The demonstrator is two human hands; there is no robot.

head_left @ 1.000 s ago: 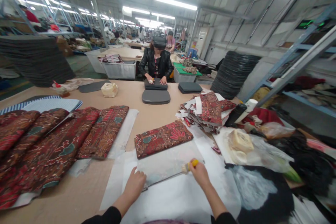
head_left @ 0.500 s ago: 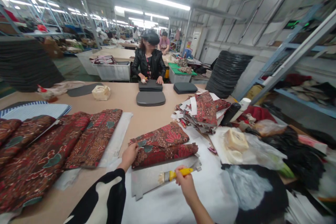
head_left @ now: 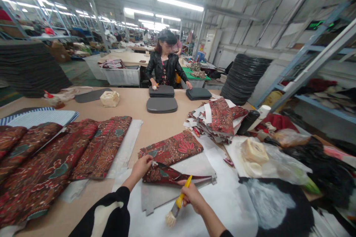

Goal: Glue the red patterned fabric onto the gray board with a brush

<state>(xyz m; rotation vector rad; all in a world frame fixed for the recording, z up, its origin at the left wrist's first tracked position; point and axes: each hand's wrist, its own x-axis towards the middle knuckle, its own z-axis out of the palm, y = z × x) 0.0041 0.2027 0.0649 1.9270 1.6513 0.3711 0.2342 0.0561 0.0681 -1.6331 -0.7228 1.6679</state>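
Note:
My left hand [head_left: 142,166] is closed in a pinch at the left corner of a red-brown floral fabric piece [head_left: 160,174]. This piece lies partly folded over a pale grey panel [head_left: 152,198] with notched corners. My right hand [head_left: 191,194] grips a paintbrush [head_left: 179,202] by its yellow handle, its pale bristles pointing down over the white sheet [head_left: 217,203]. Fingers of the same hand meet the fabric's front edge; whether they pinch it I cannot tell. Just behind lies another folded floral piece [head_left: 178,146].
Floral fabric stacks [head_left: 100,148] cover the left side. Fabric offcuts [head_left: 219,118] are heaped to the right, near a cream tub [head_left: 254,152] and a black sheet with a milky smear [head_left: 272,203]. Across the table, a co-worker [head_left: 165,63] touches grey pads [head_left: 161,90].
My right hand has swung the brush from sideways to bristles down and reached the fabric. The front piece has shifted and its edge is lifted. The co-worker's one hand moved to another stack.

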